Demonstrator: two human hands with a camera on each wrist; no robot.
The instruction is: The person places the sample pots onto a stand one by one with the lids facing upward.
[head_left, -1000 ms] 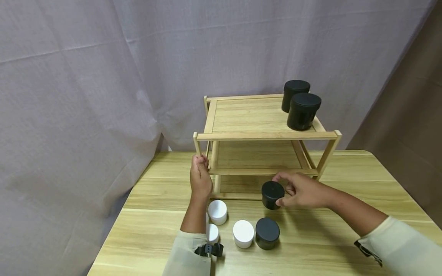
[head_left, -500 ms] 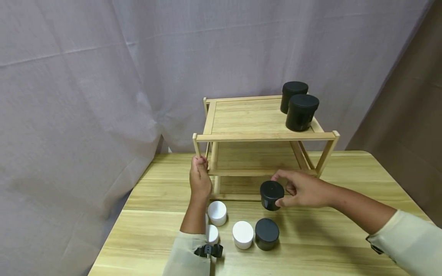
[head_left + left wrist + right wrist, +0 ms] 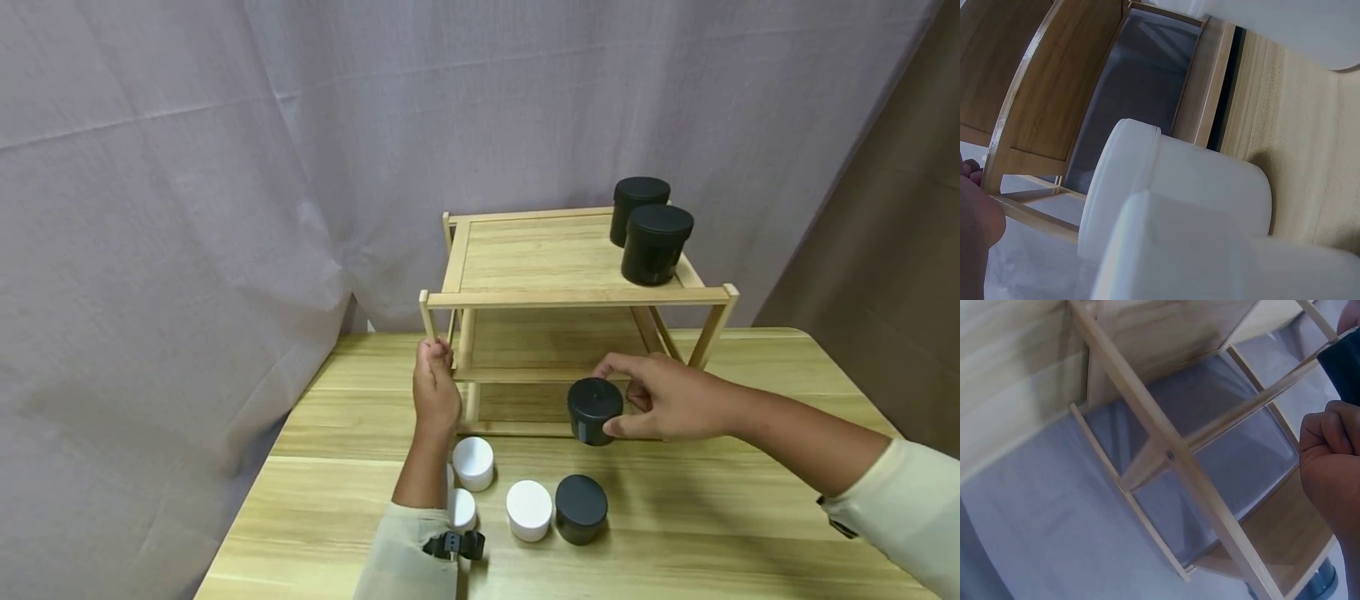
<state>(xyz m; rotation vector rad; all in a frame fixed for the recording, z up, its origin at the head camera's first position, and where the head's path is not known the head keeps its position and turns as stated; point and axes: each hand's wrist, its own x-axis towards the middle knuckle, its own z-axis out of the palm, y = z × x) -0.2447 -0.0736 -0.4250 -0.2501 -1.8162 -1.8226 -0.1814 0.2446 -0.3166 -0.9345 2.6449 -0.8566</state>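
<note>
A black lidded jar is held upright by my right hand, thumb and forefinger pinching its sides, in front of the rack's lower levels. In the right wrist view only part of that jar shows, beside my curled fingers. My left hand grips the front left post of the wooden rack. Under my left forearm stand white jars, one of them beside the rack's foot. Another white jar touches a second black jar on the table.
Two taller black jars, one in front and one behind, stand at the right end of the rack's top shelf. White jars fill much of the left wrist view. A grey curtain hangs behind the table.
My right hand has lifted the black jar slightly and brought it nearer the rack's middle shelf. My left hand keeps its grip on the post.
</note>
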